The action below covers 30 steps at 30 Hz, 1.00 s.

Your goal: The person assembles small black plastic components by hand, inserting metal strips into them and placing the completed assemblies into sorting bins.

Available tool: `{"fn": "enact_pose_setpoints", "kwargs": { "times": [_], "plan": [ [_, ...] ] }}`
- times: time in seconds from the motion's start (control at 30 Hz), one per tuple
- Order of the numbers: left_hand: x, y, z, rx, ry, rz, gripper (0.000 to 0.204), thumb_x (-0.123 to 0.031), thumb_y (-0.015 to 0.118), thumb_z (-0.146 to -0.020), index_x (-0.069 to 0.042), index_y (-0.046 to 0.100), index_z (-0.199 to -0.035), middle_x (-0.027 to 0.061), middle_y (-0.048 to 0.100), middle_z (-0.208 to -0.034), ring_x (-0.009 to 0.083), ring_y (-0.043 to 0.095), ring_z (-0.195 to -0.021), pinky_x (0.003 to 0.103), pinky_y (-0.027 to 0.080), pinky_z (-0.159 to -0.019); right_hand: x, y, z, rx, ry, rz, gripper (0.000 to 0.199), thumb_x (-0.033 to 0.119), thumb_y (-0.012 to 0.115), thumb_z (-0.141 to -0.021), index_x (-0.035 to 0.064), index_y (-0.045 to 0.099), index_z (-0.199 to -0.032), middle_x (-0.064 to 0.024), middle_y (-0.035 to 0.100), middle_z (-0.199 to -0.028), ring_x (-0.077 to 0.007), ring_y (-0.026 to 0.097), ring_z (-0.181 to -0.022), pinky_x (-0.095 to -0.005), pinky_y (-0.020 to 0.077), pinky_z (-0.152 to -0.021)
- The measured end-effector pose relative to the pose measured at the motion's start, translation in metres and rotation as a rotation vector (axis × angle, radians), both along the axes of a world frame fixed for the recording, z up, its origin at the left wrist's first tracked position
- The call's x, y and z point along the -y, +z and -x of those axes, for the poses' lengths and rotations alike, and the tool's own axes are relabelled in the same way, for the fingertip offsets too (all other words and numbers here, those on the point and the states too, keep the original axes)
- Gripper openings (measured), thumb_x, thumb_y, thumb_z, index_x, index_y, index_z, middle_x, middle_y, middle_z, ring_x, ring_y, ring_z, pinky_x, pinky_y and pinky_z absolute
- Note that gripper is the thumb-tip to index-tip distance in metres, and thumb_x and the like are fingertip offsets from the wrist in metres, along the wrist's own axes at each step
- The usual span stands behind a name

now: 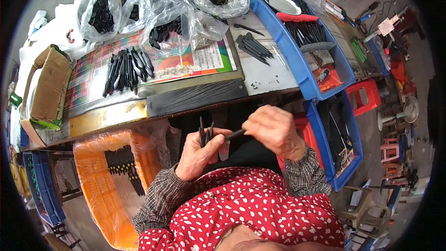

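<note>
My left hand (197,153) is closed around several slim black pieces, whose pointed ends stick up between thumb and fingers. Another slim black piece (236,134) runs sideways from the left fingertips to my right hand (274,130), which pinches its other end. Both hands are in front of the table edge, above my lap. On the table lies a bunch of longer black tapered pieces (127,69), and farther right a fan of similar flat black pieces (253,49). The exact kind of these pieces I cannot make out.
Clear plastic bags (100,14) of black parts line the table's back. A cardboard box (46,88) stands at the left. An orange basket (95,195) holding black pieces is below left. Blue trays (304,72) stand at the right, near a red stool (364,96).
</note>
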<state>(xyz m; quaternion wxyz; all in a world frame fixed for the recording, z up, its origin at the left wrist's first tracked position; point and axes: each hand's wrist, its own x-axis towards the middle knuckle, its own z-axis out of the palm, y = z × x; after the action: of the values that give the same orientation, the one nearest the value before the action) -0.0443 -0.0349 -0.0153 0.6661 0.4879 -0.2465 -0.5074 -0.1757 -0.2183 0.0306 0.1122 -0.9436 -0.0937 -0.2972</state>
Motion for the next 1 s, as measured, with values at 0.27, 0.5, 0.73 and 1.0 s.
{"fn": "enact_pose_setpoints", "kwargs": {
  "times": [0.27,0.5,0.73,1.0],
  "plan": [
    [-0.001,-0.022,-0.001,-0.055,0.108,-0.093,0.026,-0.024,0.056,-0.098,-0.002,0.062,-0.108,0.0010,0.056,-0.072,0.0062,0.045,-0.051,0.021,0.037,-0.046,0.058,-0.017,-0.021,0.158,-0.584,-0.303,0.011,0.008,0.069,-0.080,0.0015,0.065,-0.087,-0.0118,0.061,-0.078,-0.0311,0.060,-0.071,-0.0381,0.0481,-0.063],
    [-0.011,-0.060,0.024,-0.418,-0.076,-0.194,0.018,-0.023,0.058,-0.097,-0.006,0.058,-0.103,0.0012,0.053,-0.075,0.0092,0.044,-0.059,0.026,0.040,-0.053,0.091,-0.049,-0.059,0.169,-0.719,-0.140,0.014,0.014,0.068,-0.082,0.0041,0.064,-0.091,-0.0105,0.062,-0.085,-0.0312,0.061,-0.082,-0.0414,0.0478,-0.071],
    [-0.015,-0.063,0.023,-0.430,-0.211,-0.130,0.017,-0.009,0.059,-0.094,-0.002,0.056,-0.110,0.0056,0.060,-0.094,0.0153,0.059,-0.082,0.031,0.050,-0.078,0.092,-0.050,-0.066,0.175,-0.743,-0.033,0.017,0.015,0.069,-0.081,0.0059,0.064,-0.094,-0.0110,0.059,-0.092,-0.0322,0.058,-0.088,-0.0436,0.0467,-0.071],
    [-0.014,-0.060,0.020,-0.340,-0.120,-0.129,0.021,-0.011,0.052,-0.098,0.004,0.058,-0.112,0.0089,0.064,-0.086,0.0133,0.060,-0.070,0.029,0.054,-0.065,0.015,-0.029,-0.031,0.001,-0.250,-0.472,0.011,0.001,0.071,-0.077,0.0007,0.067,-0.087,-0.0097,0.062,-0.077,-0.0233,0.060,-0.064,-0.0314,0.0461,-0.057]
  ]
}}
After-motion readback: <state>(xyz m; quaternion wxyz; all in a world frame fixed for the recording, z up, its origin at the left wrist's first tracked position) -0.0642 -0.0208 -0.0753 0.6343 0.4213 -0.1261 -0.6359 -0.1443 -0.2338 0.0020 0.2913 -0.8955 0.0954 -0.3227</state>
